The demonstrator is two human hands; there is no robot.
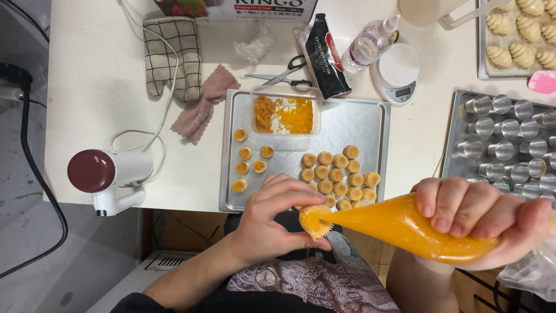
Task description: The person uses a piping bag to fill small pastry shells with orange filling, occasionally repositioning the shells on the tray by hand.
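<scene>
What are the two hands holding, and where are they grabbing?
The left hand pinches a small pastry shell by its sides. The right hand squeezes an orange-filled piping bag around its wide back end, tip at the shell.

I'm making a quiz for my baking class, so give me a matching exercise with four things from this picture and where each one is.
Things:
1. piping bag
2. small pastry
3. scissors
4. oven mitt

Places:
A. by the table's far edge, beside a pink cloth
B. in the left hand
C. squeezed in the right hand
D. flat behind the tray

Pairs: 1-C, 2-B, 3-D, 4-A
</scene>
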